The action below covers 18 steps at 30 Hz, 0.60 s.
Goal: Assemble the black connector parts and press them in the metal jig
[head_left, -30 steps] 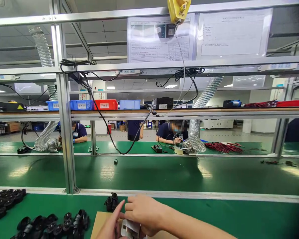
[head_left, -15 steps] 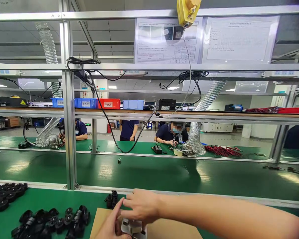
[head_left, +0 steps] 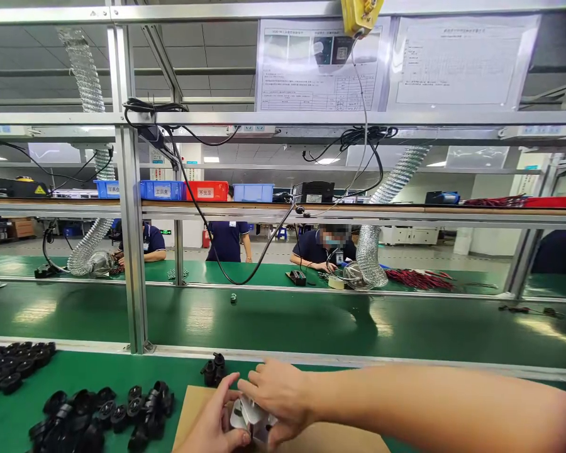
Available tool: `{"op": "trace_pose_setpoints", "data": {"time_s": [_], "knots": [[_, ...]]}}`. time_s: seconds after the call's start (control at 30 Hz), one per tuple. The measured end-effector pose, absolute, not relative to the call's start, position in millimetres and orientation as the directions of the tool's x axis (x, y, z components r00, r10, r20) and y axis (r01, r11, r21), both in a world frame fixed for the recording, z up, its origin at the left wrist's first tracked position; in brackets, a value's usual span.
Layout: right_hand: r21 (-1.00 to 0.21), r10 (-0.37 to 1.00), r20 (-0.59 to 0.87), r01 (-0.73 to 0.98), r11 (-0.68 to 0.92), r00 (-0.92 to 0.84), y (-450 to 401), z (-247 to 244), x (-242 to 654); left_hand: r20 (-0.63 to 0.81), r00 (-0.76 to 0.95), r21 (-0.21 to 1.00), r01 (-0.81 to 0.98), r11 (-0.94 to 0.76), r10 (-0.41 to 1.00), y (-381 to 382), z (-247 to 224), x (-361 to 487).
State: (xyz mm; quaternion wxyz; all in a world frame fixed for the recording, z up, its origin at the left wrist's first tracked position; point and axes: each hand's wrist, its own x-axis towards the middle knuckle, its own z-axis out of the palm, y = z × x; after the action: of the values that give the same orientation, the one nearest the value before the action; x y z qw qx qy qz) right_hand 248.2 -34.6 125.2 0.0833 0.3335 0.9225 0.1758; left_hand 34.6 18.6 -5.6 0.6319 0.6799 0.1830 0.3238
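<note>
Both of my hands meet over a sheet of brown cardboard (head_left: 339, 438) at the bottom centre. My left hand (head_left: 216, 420) is wrapped round the left side of a small white-and-grey part (head_left: 251, 413) with dark openings; its exact kind is not clear. From the right, my right hand (head_left: 279, 395) reaches over the top of the same part, fingers curled on it and thumb low at its right side. Much of the part is hidden by the fingers. Just behind the hands stand a few black plastic fittings (head_left: 214, 370).
Black round plastic parts (head_left: 16, 368) and more black fittings (head_left: 104, 415) lie on the green mat at left. A metal post (head_left: 134, 251) rises behind them. A green conveyor belt (head_left: 283, 321) runs beyond, with co-workers seated across it. A black cable (head_left: 212, 251) hangs in front.
My right hand has turned on the white-and-grey part, its thumb now showing at the lower right. The part appears tilted differently. The standing co-worker has shifted left, and the view has moved slightly.
</note>
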Motion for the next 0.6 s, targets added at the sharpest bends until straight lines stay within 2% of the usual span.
{"op": "trace_pose_setpoints", "data": {"time_s": [0.1,0.17,0.23,0.33,0.47,0.53,0.6], "knots": [[0.466,0.324,-0.016,0.280,0.840,-0.946,-28,139,266,0.184,0.740,0.983,-0.145,-0.113,0.647,15,1,34],[0.467,0.153,-0.058,0.108,0.877,-0.987,-18,148,269,0.173,0.746,0.984,-0.156,-0.083,0.643,15,1,36],[0.430,0.061,-0.148,-0.008,0.903,-0.987,-6,153,265,0.169,0.736,0.985,-0.149,-0.087,0.656,15,0,38],[0.368,-0.002,-0.264,-0.103,0.924,-0.965,11,156,253,0.205,0.700,0.978,-0.112,-0.179,0.684,18,-3,39],[0.324,0.000,-0.291,-0.098,0.941,-0.957,21,150,238,0.225,0.667,0.965,-0.054,-0.256,0.710,17,-3,37],[0.321,0.142,-0.290,0.044,0.946,-0.946,17,146,232,0.213,0.668,0.969,-0.054,-0.239,0.713,15,0,37],[0.312,0.344,-0.303,0.249,0.917,-0.889,7,143,229,0.208,0.684,0.974,-0.084,-0.208,0.699,12,5,37]]}}
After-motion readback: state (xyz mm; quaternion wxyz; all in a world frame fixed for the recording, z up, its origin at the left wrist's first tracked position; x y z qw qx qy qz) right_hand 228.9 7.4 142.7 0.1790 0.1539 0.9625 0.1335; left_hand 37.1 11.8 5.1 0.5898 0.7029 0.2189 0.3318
